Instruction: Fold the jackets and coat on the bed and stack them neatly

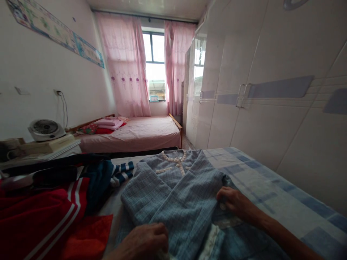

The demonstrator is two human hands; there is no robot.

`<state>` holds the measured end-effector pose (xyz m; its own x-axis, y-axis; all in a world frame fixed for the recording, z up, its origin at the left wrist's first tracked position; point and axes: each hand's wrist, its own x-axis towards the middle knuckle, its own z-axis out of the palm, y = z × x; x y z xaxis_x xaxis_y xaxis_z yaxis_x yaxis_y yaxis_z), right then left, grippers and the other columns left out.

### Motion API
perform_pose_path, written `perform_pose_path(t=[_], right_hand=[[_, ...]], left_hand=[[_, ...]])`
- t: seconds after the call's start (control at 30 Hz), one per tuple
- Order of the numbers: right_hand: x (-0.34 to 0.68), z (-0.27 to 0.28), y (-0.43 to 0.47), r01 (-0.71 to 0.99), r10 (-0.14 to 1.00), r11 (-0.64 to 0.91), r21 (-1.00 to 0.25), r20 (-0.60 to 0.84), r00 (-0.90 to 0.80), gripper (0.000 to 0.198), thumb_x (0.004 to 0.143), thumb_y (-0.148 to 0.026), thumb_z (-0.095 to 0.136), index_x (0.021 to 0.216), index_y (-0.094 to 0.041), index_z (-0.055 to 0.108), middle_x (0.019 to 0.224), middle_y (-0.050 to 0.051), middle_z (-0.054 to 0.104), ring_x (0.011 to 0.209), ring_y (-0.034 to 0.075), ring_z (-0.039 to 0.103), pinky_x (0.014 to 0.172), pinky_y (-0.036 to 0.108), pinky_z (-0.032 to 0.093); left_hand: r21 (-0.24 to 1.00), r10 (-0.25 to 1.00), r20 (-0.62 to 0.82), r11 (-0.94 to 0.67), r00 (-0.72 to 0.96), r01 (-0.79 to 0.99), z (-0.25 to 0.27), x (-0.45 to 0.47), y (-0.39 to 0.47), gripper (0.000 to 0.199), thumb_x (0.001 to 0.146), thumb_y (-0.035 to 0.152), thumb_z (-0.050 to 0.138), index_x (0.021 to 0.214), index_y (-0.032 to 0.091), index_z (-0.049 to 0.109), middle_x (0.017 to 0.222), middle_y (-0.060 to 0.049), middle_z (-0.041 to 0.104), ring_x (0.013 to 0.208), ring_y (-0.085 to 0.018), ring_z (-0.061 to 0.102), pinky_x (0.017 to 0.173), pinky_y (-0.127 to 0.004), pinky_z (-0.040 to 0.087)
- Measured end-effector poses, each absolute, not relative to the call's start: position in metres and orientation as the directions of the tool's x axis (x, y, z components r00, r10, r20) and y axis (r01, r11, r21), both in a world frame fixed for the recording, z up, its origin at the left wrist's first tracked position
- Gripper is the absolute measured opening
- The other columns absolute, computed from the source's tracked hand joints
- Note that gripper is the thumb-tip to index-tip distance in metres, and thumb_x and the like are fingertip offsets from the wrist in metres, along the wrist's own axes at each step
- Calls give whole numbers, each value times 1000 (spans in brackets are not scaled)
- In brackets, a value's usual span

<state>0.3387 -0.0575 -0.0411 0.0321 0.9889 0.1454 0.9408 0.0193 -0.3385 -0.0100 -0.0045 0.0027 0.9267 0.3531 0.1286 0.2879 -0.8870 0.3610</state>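
A blue-grey woven jacket (173, 191) with cream trim at the collar and a button at the neck lies face up on the bed before me. Its sleeves are folded across the front. My right hand (230, 202) is closed on the jacket's edge at the right side, fingers pinching the cloth. Low in the picture, my left hand (148, 240) has its fingers curled round the lower part of the jacket, where a bit of pale trim shows beneath them. The bottom of the jacket runs out of view.
A heap of clothes, with red trousers (51, 213) striped white, lies to the left. Under the jacket is a blue-and-white checked sheet (260, 180). Beyond stand a pink-covered bed (146, 131), a small fan (46, 129) and white wardrobes (271, 122) along the right.
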Motion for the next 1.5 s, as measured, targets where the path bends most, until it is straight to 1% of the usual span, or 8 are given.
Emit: perform_pose_path(t=[0.13,0.3,0.47,0.7,0.8,0.93,1.23,1.5], right_hand=[[338,-22,-38,942,962,4,-335,258,87,28,77,-11,40,91,-21,63,97,5,65,89,17,59,82,28,43],[329,-16,28,974,966,-7,-228,249,65,37,85,-20,37,116,-21,58,122,6,58,116,18,49,98,32,34],[332,-51,70,981,990,-42,-192,127,67,44,86,-35,42,127,-23,53,139,7,46,131,29,33,103,47,28],[341,-59,79,991,993,-44,-123,108,57,45,86,-36,41,126,-19,53,135,9,49,123,23,45,100,37,34],[351,-45,99,993,980,-72,-93,177,87,43,86,-31,38,126,-19,52,135,9,49,123,21,45,99,35,35],[368,-38,138,986,953,-156,-61,253,167,49,84,-22,39,132,-17,43,140,13,41,129,26,35,101,45,32],[405,-72,176,968,957,-230,-103,156,244,50,87,-27,35,135,-16,40,143,13,38,130,28,34,103,50,29],[423,-70,198,898,923,-326,-295,104,369,76,71,-24,59,139,-7,30,143,20,35,129,30,36,101,42,33]], left_hand=[[509,600,128,-723,790,467,-16,-15,8,20,80,19,46,94,24,59,111,-2,62,96,-15,60,83,-23,46],[379,849,61,-506,524,775,-44,-6,33,43,81,34,51,121,21,53,125,-11,57,117,-27,51,97,-39,40],[393,810,79,-561,581,729,-64,-14,44,43,83,21,44,126,24,50,108,-5,66,101,-18,61,90,-27,45],[306,843,22,-518,538,799,-33,-23,54,34,79,16,47,107,27,62,103,-3,66,93,-19,63,81,-28,47],[293,864,192,-503,465,813,-6,-13,84,27,87,28,40,103,25,62,97,-3,65,83,-17,64,74,-28,48],[158,816,418,-497,399,853,8,7,163,38,88,35,42,118,18,56,124,-10,54,114,-23,52,96,-33,40],[202,886,301,-419,351,885,-74,11,246,42,88,32,38,124,13,52,131,-17,51,124,-27,44,102,-42,32],[427,951,137,-308,276,850,-59,13,279,43,70,31,59,107,9,61,118,-18,61,110,-30,55,90,-33,41]])
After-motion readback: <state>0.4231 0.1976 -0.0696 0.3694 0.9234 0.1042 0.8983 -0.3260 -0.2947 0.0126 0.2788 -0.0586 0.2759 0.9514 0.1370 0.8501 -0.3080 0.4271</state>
